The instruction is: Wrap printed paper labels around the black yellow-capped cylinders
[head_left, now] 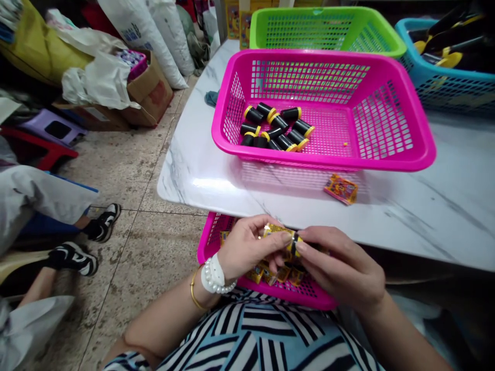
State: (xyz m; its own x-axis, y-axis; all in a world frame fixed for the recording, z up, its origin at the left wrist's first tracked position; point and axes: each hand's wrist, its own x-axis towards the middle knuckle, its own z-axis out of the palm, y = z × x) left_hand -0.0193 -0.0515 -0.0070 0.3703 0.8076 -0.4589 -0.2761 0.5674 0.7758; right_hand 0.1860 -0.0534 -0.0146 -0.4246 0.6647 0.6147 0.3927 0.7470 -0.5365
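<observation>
My left hand (249,245) grips a small yellow packet (275,230) between thumb and fingers. Touching it from the right, my right hand (342,263) pinches a piece with a black band and yellow edge (295,244), partly hidden by the fingertips. Both hands are above a pink basket (286,296) on my lap, which holds several yellow packets (270,274). On the table, a larger pink basket (325,161) contains several black cylinders with yellow caps (277,121). An orange packet (342,189) lies in front of that basket.
The marbled table (193,175) ends just beyond my hands. A green basket (386,44) and a blue basket (444,85) with black and yellow items stand behind. Boxes, sacks and a purple stool (58,129) are at left, near a seated person's shoes (106,224).
</observation>
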